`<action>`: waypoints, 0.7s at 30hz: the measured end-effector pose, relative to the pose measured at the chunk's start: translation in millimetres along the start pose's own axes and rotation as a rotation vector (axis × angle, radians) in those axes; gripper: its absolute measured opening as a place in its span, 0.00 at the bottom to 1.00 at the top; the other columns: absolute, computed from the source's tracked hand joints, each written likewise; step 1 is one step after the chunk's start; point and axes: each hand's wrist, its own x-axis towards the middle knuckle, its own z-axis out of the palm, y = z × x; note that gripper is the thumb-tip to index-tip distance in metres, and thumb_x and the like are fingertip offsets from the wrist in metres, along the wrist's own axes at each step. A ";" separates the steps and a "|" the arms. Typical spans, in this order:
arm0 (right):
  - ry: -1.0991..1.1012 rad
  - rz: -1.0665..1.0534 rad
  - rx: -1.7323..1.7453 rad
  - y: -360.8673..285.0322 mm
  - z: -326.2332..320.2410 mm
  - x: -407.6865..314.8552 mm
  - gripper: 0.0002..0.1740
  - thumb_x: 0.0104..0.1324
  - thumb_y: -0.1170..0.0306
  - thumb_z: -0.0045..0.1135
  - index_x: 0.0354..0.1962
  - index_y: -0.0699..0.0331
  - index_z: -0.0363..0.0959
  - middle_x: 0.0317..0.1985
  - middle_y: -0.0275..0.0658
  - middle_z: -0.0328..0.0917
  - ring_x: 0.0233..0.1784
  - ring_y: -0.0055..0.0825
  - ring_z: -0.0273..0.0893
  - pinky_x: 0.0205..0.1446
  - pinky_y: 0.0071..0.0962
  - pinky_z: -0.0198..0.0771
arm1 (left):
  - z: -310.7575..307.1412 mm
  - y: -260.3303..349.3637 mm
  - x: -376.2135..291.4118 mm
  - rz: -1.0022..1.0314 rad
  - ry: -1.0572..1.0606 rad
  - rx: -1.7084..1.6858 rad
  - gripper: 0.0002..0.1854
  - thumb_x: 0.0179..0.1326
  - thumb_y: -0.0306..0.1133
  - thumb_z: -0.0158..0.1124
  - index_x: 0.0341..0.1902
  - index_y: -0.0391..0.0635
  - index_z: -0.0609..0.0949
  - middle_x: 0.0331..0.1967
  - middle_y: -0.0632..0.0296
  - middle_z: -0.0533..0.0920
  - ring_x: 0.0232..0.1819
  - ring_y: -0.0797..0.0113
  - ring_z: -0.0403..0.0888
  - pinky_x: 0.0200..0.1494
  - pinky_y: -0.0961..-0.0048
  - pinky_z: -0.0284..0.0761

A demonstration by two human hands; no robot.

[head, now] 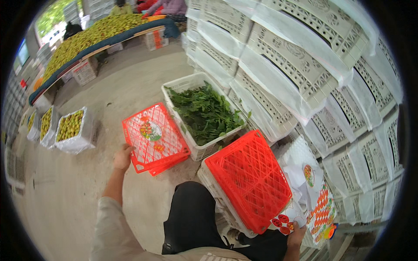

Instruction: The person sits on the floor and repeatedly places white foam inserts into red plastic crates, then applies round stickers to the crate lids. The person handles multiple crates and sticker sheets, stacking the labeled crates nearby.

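Note:
My left hand [123,158] grips the near left edge of a red plastic lattice lid [173,143] that is backed by white sheeting. An oval fruit label [151,131] and a small orange sticker [159,148] are on that lid. Beneath it, the corner of another red lid [168,167] sticks out. In my right hand [296,233] is a sheet of round red stickers [283,223], pinched under the thumb. The sheet is beside the near corner of a stack of red lattice lids [249,179], which rests on a pale plastic crate [215,199].
A white crate [196,148] full of leafy green sprigs [207,112] stands ahead. Tall stacks of pale crates [287,65] rise at right, near more sticker sheets [321,208]. Fruit-filled boxes [70,127] stand left. People sit behind a fruit-covered table [98,32].

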 end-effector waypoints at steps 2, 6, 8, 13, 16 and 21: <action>0.028 -0.022 -0.046 0.7 -0.4 -0.6 0.21 0.64 0.77 0.57 0.55 0.73 0.68 0.49 0.43 0.77 0.50 0.33 0.78 0.57 0.33 0.73 | 70.2 -30.7 0.5 -0.019 -0.071 0.080 0.30 0.58 0.18 0.53 0.65 0.56 0.77 0.62 0.48 0.75 0.59 0.48 0.78 0.60 0.61 0.77; -0.010 -0.139 -0.041 3.4 -8.1 -7.5 0.18 0.65 0.76 0.56 0.53 0.71 0.70 0.48 0.42 0.78 0.49 0.34 0.78 0.57 0.32 0.72 | 183.1 -74.1 13.2 -0.172 0.089 -0.209 0.31 0.62 0.23 0.53 0.72 0.44 0.67 0.67 0.44 0.70 0.66 0.48 0.71 0.68 0.60 0.69; 0.108 -0.122 -0.245 1.2 -14.9 -7.2 0.15 0.66 0.77 0.55 0.51 0.70 0.73 0.45 0.41 0.79 0.52 0.35 0.77 0.57 0.33 0.72 | 211.2 -64.1 27.3 -0.268 0.163 -0.674 0.28 0.65 0.25 0.53 0.70 0.38 0.67 0.66 0.45 0.72 0.66 0.52 0.71 0.69 0.58 0.68; 0.326 -0.160 -0.197 -23.1 -63.2 30.3 0.11 0.65 0.76 0.57 0.45 0.66 0.76 0.36 0.34 0.81 0.38 0.23 0.77 0.44 0.27 0.72 | 153.0 81.7 45.6 -0.166 -0.008 -0.787 0.24 0.61 0.20 0.60 0.63 0.36 0.75 0.56 0.54 0.81 0.59 0.60 0.78 0.61 0.63 0.75; 0.399 -0.071 -0.109 -27.5 -112.1 98.2 0.12 0.65 0.72 0.60 0.46 0.65 0.75 0.36 0.34 0.81 0.37 0.22 0.77 0.39 0.27 0.72 | 74.8 213.1 39.8 0.121 -0.285 -0.702 0.21 0.57 0.21 0.65 0.57 0.39 0.80 0.51 0.55 0.82 0.54 0.59 0.80 0.57 0.64 0.77; 0.676 0.009 0.130 25.8 -198.7 217.2 0.16 0.67 0.64 0.58 0.48 0.65 0.76 0.39 0.42 0.82 0.43 0.33 0.80 0.41 0.37 0.75 | 2.9 393.8 -1.7 0.926 -0.654 -0.381 0.26 0.51 0.33 0.75 0.56 0.50 0.82 0.56 0.57 0.80 0.61 0.50 0.75 0.61 0.55 0.73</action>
